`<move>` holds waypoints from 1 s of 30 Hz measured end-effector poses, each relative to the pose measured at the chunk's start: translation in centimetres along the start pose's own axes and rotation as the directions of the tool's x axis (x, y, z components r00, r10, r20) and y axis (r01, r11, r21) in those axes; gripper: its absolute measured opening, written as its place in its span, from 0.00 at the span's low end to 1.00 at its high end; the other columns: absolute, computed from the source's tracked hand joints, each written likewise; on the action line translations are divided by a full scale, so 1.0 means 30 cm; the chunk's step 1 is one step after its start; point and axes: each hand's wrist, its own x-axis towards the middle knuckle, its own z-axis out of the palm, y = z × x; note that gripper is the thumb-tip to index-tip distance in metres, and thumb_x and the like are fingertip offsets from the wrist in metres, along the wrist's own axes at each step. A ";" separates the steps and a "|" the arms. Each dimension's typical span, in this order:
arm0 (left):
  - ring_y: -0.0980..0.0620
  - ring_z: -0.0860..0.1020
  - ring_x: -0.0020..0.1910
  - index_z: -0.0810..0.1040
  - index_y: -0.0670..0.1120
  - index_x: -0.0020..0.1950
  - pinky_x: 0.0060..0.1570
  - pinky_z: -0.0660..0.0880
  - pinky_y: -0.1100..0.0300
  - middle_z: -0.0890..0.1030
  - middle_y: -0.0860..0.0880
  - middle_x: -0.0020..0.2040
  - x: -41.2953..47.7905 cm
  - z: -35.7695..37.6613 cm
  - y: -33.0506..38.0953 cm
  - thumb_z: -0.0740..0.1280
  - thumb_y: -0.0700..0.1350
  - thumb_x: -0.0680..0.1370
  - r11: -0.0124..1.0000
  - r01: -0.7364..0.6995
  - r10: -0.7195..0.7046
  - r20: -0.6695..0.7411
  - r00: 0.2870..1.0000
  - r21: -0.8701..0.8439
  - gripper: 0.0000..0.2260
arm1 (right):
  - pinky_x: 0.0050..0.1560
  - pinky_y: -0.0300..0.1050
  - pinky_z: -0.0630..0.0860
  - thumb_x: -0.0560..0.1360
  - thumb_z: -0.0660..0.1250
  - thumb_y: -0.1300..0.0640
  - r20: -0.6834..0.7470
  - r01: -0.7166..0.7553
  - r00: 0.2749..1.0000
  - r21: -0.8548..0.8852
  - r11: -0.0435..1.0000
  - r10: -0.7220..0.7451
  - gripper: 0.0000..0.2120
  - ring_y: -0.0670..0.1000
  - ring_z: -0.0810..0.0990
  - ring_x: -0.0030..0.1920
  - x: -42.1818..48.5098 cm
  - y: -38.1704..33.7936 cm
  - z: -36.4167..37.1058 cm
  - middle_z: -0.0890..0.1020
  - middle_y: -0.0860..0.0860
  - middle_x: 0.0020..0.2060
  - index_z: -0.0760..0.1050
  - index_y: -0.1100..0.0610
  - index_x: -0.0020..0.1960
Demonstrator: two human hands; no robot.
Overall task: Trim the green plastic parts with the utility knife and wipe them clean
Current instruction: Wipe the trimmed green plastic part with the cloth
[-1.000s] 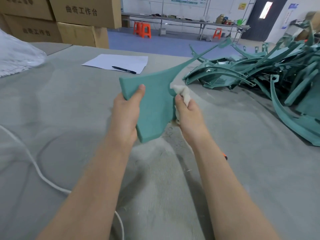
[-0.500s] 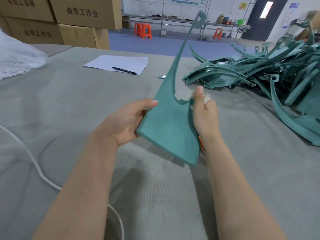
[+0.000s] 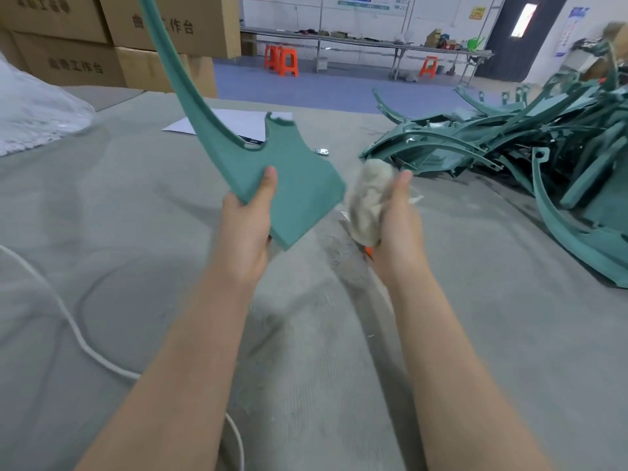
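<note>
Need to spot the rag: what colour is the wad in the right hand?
Off-white to pale grey wad; head view, somewhat blurred.

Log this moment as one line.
left hand: grips green part, raised | right hand: grips rag, beside part | pile of parts: on table, right

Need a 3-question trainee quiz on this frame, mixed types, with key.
1. True or false: the left hand grips the green part at its wide end.
2. What does the right hand hold? A) cloth wad B) pen C) cardboard box
3. Fill in: the pile of green parts lies on the person's ____ side.
Key: 1 true; 2 A; 3 right.
</note>
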 end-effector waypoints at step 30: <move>0.54 0.83 0.51 0.79 0.47 0.53 0.46 0.80 0.61 0.85 0.52 0.49 -0.025 0.038 -0.032 0.62 0.44 0.81 0.988 0.152 -0.142 0.240 0.960 -0.023 0.07 | 0.69 0.43 0.63 0.83 0.56 0.53 -0.143 0.363 0.887 -0.370 0.855 -0.439 0.19 0.54 0.67 0.67 -0.035 0.003 0.021 0.69 0.53 0.65 0.67 0.55 0.72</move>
